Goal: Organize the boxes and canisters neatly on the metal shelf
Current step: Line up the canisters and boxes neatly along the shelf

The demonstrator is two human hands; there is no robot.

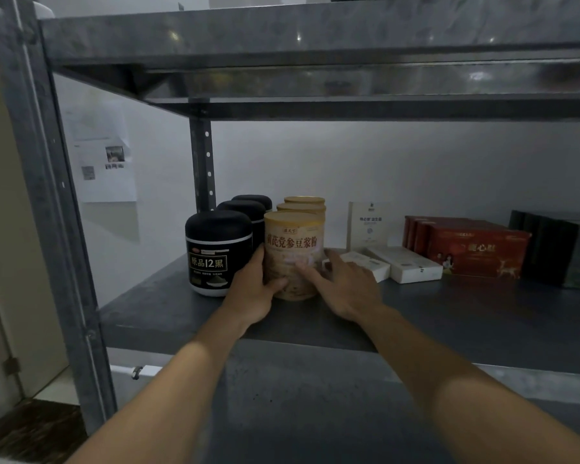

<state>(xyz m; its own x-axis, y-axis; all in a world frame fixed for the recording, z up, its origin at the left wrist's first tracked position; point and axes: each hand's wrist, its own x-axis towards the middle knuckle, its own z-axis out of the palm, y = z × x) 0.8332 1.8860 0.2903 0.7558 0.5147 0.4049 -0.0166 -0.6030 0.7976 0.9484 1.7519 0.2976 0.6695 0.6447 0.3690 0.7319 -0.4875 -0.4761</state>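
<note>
Head view puts us in front of a grey metal shelf, its upper tier close above and our two bare forearms reaching in over the dim shelf board. We hold the front beige canister between both hands. Our left hand wraps its left side, thumb up along the wall and fingers curled under the lower front. Our right hand lies half open against its lower right side, fingers spread flat across the label rather than closed round it. The canister stands upright on the board, a tall cylinder with a gold-coloured lid, a cream band at the top, dark red Chinese lettering and a pale brown printed pattern below. Two more beige canisters stand in file directly behind it, only their lids and top edges showing. Just beside them on the left runs a matching file of three black jars; the front one has a rounded black lid, a white stripe and a gold-framed label. To the right, well apart, a white box stands upright, two flat white boxes lie in front of it, then come a row of red boxes and some dark boxes at the edge. Papers hang on the wall behind the left post.
</note>
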